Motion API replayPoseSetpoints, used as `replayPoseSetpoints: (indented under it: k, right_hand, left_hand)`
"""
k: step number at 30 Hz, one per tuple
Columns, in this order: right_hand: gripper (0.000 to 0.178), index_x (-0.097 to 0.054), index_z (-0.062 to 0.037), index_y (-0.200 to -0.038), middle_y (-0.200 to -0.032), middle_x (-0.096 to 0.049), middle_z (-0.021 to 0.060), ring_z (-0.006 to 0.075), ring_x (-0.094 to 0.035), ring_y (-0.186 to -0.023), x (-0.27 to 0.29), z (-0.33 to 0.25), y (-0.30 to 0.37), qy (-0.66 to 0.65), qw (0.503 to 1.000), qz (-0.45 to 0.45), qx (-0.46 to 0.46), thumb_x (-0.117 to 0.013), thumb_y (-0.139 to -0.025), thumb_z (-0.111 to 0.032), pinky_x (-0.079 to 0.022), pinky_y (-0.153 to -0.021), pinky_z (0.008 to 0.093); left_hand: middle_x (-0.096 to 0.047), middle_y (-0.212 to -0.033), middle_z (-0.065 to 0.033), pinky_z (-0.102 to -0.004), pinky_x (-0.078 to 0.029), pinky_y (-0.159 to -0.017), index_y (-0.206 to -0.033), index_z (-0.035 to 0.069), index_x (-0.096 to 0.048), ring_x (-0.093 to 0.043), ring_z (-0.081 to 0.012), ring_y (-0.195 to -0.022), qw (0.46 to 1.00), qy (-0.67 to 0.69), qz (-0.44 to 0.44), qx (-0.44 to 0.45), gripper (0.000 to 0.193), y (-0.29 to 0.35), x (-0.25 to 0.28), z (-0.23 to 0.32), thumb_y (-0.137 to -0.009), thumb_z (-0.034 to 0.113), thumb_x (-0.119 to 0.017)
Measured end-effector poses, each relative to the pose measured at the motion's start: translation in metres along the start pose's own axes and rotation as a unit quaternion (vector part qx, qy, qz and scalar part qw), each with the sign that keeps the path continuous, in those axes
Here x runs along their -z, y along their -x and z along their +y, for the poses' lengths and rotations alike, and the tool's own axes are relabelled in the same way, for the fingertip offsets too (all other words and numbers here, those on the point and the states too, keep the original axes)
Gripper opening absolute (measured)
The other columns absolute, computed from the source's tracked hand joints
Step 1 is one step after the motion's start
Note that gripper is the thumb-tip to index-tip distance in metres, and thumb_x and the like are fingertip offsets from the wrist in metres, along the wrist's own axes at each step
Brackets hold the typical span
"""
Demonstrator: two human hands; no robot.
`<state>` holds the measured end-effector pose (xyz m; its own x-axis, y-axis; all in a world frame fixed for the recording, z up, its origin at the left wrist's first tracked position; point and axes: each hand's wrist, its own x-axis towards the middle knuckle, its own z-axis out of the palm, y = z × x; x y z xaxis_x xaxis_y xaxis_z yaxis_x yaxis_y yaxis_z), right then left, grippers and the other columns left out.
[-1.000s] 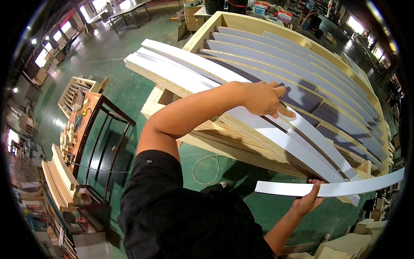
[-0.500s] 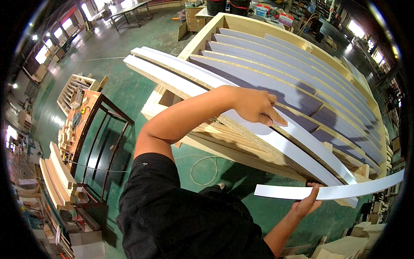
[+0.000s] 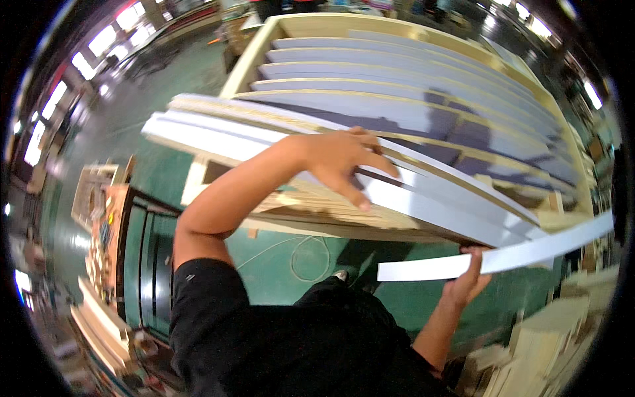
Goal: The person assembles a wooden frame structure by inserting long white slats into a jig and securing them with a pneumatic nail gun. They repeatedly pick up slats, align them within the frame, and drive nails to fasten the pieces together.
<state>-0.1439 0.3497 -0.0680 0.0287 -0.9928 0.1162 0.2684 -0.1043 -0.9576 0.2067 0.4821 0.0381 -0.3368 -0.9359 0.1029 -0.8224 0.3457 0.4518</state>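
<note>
My left hand [image 3: 337,160] lies over two long, white-faced boards with chipboard edges, its thumb and fingers spread. The near board [image 3: 423,208] passes under it; the far board [image 3: 456,171] runs alongside. Both rest along the near side of a big wooden frame [image 3: 241,73]. At the right, my right hand [image 3: 467,283] is closed around a narrow, slightly curved white strip [image 3: 423,270], close to the boards' right ends. The strip's far end reaches toward the right rim of the view.
Inside the frame, several grey-white panels [image 3: 370,99] stand in rows. A workbench [image 3: 120,212] with wood pieces is at the left, above stacked timber [image 3: 99,324]. A hose [image 3: 311,258] loops on the green floor. More wood pieces [image 3: 549,331] lie at the lower right.
My left hand has gone from pointing fingers to a wide spread over the boards. The two boards now lie closer together. My right hand still holds the strip. The whole view has shifted.
</note>
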Motion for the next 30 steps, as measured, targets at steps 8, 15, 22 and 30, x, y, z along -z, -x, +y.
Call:
replayPoseSetpoints:
  k: [8, 15, 22, 30]
  right_hand:
    - [0.019, -0.055, -0.0007, -0.103, -0.089, -0.059, 0.0093, 0.0202, -0.061, -0.084, 0.005, 0.001, -0.002, -0.027, 1.0, 0.008, -0.002, -0.066, -0.09, -0.009, -0.05, -0.078, 0.0384]
    - [0.016, -0.056, 0.0, -0.107, -0.088, -0.06, 0.0085, 0.0199, -0.061, -0.083, 0.003, 0.002, 0.0, -0.022, 0.999, -0.012, 0.043, -0.062, -0.094, -0.007, -0.052, -0.077, 0.0378]
    - [0.012, -0.058, -0.0011, -0.096, -0.083, -0.061, 0.0074, 0.017, -0.06, -0.077, 0.007, 0.007, -0.006, -0.022, 0.996, -0.069, 0.055, -0.063, -0.093, -0.011, -0.05, -0.072, 0.0339]
    - [0.01, -0.059, 0.0, -0.092, -0.081, -0.064, 0.0065, 0.014, -0.06, -0.076, 0.002, 0.002, -0.004, -0.043, 0.996, -0.053, 0.059, -0.062, -0.093, -0.009, -0.049, -0.072, 0.031]
  left_hand:
    - [-0.048, -0.125, -0.0249, -0.0528, -0.04, -0.102, -0.153, 0.014, -0.035, -0.049, -0.0444, -0.117, 0.99, -0.004, -0.048, 0.133, 0.086, -0.025, 0.011, -0.001, -0.088, 0.067, -0.058]
    - [-0.055, -0.112, -0.021, -0.0522, -0.044, -0.094, -0.128, 0.007, -0.055, -0.053, -0.0415, -0.114, 0.96, -0.093, -0.176, 0.197, 0.064, -0.085, 0.015, -0.042, -0.096, 0.062, -0.051]
    - [-0.055, -0.129, -0.0272, -0.052, -0.046, -0.096, -0.145, 0.009, -0.036, -0.059, -0.0424, -0.115, 0.946, 0.114, -0.18, 0.243, 0.094, -0.067, 0.013, -0.054, -0.084, 0.077, -0.057]
    - [-0.053, -0.135, -0.0293, -0.0498, -0.044, -0.104, -0.153, 0.009, -0.025, -0.054, -0.0438, -0.127, 0.928, 0.054, -0.268, 0.253, 0.129, -0.075, 0.025, -0.03, -0.055, 0.069, -0.085]
